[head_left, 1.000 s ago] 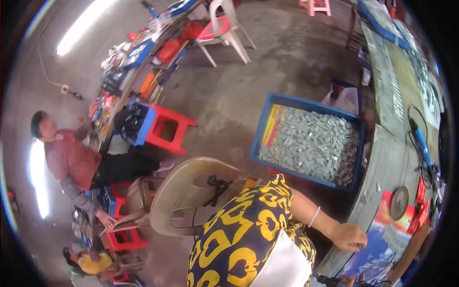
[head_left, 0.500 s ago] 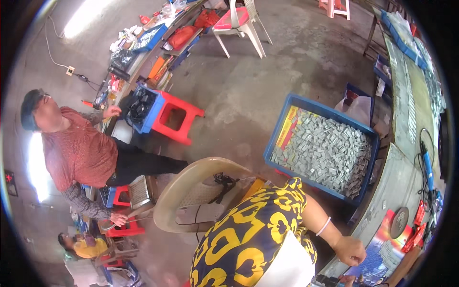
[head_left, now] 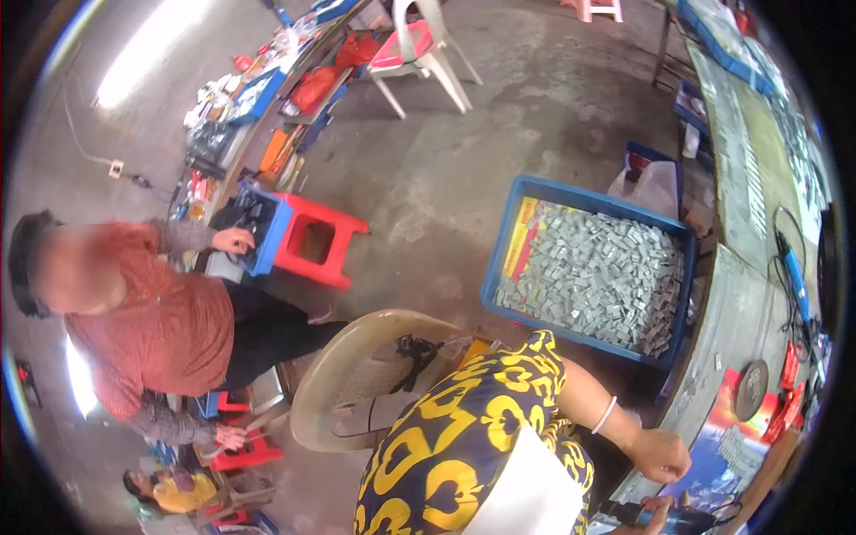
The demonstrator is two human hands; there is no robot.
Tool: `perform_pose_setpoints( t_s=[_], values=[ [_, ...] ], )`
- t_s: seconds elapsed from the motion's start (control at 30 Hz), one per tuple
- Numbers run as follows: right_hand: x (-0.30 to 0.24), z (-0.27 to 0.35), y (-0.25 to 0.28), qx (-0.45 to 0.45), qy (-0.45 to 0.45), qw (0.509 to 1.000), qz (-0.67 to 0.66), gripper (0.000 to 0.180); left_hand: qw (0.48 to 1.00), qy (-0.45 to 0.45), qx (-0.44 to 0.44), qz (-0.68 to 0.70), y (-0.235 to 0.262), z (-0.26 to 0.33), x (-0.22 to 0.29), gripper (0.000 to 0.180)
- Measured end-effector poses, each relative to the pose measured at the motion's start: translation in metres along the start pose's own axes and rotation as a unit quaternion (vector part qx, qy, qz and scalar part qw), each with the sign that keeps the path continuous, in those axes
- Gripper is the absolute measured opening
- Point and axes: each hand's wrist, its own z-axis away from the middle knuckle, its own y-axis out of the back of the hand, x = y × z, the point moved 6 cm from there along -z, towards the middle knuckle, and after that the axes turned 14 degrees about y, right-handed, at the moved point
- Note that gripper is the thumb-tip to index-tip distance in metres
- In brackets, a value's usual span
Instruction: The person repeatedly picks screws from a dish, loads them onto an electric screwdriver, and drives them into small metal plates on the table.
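So the right hand (head_left: 658, 455) is balled into a loose fist at the edge of the long grey worktop (head_left: 744, 312), grasping nothing I can make out, with a thin white bracelet (head_left: 604, 415) on that wrist. Can't really tell the left hand's (head_left: 658, 505) grip, it's mostly cut off at the bottom by a dark flat thing. Just beside the worktop on the concrete floor sits a big blue plastic crate (head_left: 526, 234) heaped with small grey rectangular blocks (head_left: 602, 272), a yellow-and-red printed sheet (head_left: 522, 239) tucked along its left wall. A beige plastic chair (head_left: 357, 374) curves behind, and a red plastic stool (head_left: 312, 241) stands further off.
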Motion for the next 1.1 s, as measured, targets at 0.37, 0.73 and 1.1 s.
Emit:
perform_pose_setpoints(
  t_s=[0.37, 0.73, 1.1],
  values=[
    [-0.011, -0.016, -0.019, 0.065, -0.201, 0.962, -0.172, 0.048, 0.996, 0.073, -0.037, -0.033, 0.004, -0.005, -0.013, 0.011],
    [-0.001, 0.002, 0.008, 0.068, -0.200, 0.945, -0.248, 0.044, 0.995, 0.060, -0.069, -0.042, -0.011, -0.003, -0.009, 0.013],
    [0.007, 0.013, 0.015, 0.072, -0.207, 0.942, -0.253, 0.045, 0.991, 0.078, -0.072, -0.086, -0.010, -0.007, -0.007, 0.010]
  ],
)
